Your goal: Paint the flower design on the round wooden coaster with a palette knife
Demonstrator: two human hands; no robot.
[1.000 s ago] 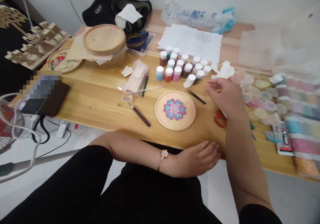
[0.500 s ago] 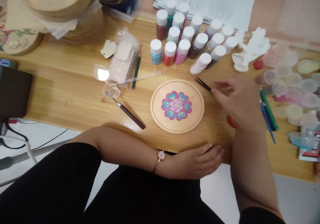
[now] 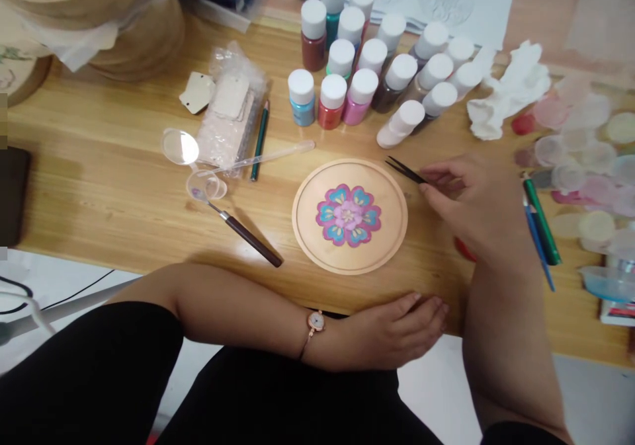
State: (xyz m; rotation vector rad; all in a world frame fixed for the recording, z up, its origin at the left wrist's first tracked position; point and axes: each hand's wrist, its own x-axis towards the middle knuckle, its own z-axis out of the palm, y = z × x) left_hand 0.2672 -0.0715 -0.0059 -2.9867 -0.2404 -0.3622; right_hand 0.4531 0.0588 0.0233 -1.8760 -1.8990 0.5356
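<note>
We pinch black tweezers [image 3: 404,170] in our right hand [image 3: 476,203], its fingers closed on them, above the wooden table [image 3: 99,187]. Their long axis runs on a shallow diagonal, with the tips pointing left and slightly away from us, just beside the upper right rim of our round wooden plaque [image 3: 350,266], which bears a pink and blue flower [image 3: 348,215]. A white-capped paint bottle [image 3: 401,124] lies on its side just above the tips. Our left hand [image 3: 391,331] rests open and empty at the table's edge.
</note>
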